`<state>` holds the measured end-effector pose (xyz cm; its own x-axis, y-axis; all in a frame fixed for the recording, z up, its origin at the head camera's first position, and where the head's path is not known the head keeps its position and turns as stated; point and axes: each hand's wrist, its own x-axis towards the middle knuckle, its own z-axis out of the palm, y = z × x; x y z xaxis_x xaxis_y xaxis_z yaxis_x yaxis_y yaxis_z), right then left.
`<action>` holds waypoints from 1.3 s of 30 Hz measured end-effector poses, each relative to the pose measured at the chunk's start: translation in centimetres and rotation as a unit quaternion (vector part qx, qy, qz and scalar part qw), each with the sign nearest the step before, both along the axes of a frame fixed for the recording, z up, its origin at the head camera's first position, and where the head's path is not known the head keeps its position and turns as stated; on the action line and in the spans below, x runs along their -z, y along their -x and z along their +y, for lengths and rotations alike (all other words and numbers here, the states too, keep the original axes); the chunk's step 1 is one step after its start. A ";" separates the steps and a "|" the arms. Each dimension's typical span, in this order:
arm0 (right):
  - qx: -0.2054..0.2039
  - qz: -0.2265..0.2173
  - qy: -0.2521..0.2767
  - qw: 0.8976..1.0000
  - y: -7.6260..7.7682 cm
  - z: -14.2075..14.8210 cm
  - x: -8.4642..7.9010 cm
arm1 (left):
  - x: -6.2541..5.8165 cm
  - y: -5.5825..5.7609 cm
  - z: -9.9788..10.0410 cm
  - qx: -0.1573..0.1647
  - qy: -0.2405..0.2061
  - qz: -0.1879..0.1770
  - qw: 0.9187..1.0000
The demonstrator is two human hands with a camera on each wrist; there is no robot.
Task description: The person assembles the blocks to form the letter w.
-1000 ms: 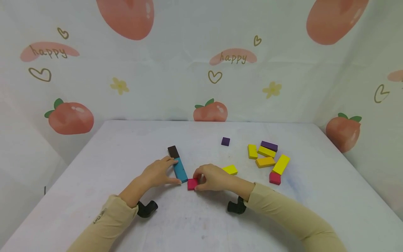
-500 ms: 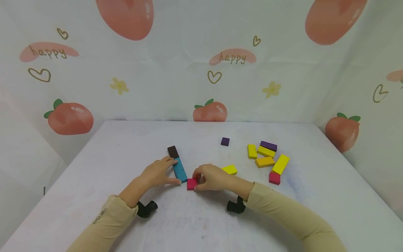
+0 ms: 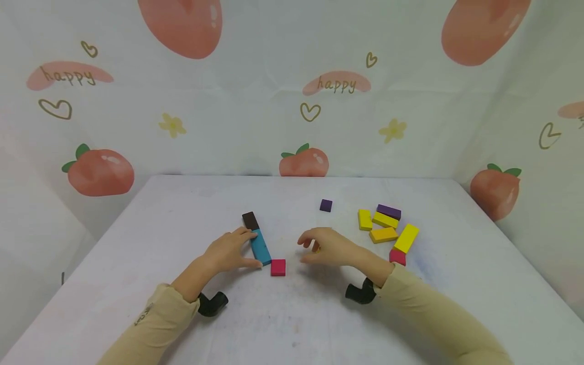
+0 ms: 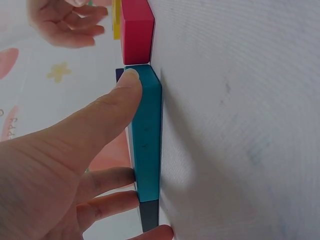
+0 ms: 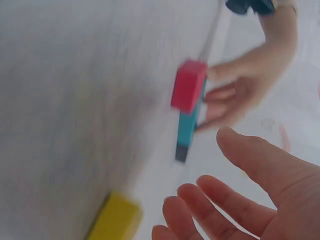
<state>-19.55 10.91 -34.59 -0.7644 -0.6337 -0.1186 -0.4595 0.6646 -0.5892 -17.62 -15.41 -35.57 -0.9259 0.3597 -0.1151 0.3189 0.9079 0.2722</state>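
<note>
A blue block [image 3: 261,247] lies in line with a dark brown block [image 3: 250,220] beyond it. My left hand [image 3: 227,250] rests along the blue block, thumb near its front end [image 4: 146,80], fingers spread toward the far end. A red block [image 3: 278,267] sits at the blue block's near end, with no hand on it. To its right, my right hand [image 3: 331,246] hovers over the table, fingers loosely bent and apart from the thumb, holding nothing. In the right wrist view a yellow block [image 5: 115,217] lies below the fingers; in the head view this hand mostly hides it.
At the right, several yellow and orange blocks [image 3: 384,234] cluster with a purple block [image 3: 389,211] and another red block [image 3: 398,256]. A small dark purple block [image 3: 326,205] lies farther back. A patterned cloth [image 3: 246,126] hangs behind the white table [image 3: 191,203].
My right hand has let go of the red block and moved right and slightly back. The red block stays beside the blue one. My left hand has not moved.
</note>
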 end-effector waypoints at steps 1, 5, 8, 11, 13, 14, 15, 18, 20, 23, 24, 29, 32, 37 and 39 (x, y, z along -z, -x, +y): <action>0.004 0.009 0.000 1.000 0.2 0.6 0.0 | 0.0 0.0 0.0 0.000 0.000 0.000 1.000; 0.041 0.042 -0.002 0.998 0.6 2.8 -0.1 | 0.0 -0.1 0.0 0.000 0.000 0.000 1.000; 0.080 0.048 -0.008 0.996 0.5 3.9 -0.3 | 0.0 0.0 0.0 0.000 -0.001 0.000 1.000; 0.106 0.045 -0.021 0.993 0.1 4.5 -0.4 | 0.1 0.0 0.0 0.001 -0.001 0.002 1.000; 0.125 0.037 -0.035 0.991 -0.1 4.6 -0.2 | 0.1 0.0 0.0 0.002 0.000 0.003 1.000; 0.135 0.032 -0.040 0.990 -0.2 4.6 -0.1 | 0.1 0.0 0.0 0.002 0.001 0.004 1.000; 0.143 0.028 -0.045 0.988 -0.2 4.6 0.0 | 0.2 0.0 0.0 0.002 0.001 0.004 1.000; 0.159 0.018 -0.055 0.986 -0.1 4.5 0.6 | 0.2 0.0 0.0 0.002 0.002 0.004 1.000; 0.164 0.017 -0.060 0.984 0.0 4.4 0.8 | 0.2 0.0 -0.1 0.002 0.001 0.003 1.000; 0.163 0.017 -0.069 0.984 0.0 4.3 1.1 | 0.2 0.0 -0.1 0.002 0.000 0.005 1.000; 0.165 0.017 -0.072 0.983 -0.1 4.2 1.1 | 0.2 0.0 -0.1 0.002 -0.001 0.006 1.000; 0.166 0.018 -0.090 0.982 0.0 3.8 1.4 | 0.4 0.1 -0.2 0.006 -0.006 0.011 1.000; 0.167 0.021 -0.100 0.981 0.1 3.6 1.6 | 0.5 0.1 -0.2 0.007 -0.010 0.012 1.000; 0.168 0.026 -0.117 0.978 0.0 3.1 1.4 | 0.5 0.1 -0.2 0.007 -0.010 0.014 1.000; 0.169 0.028 -0.122 0.978 0.0 3.0 1.4 | 0.5 0.1 -0.2 0.006 -0.008 0.014 1.000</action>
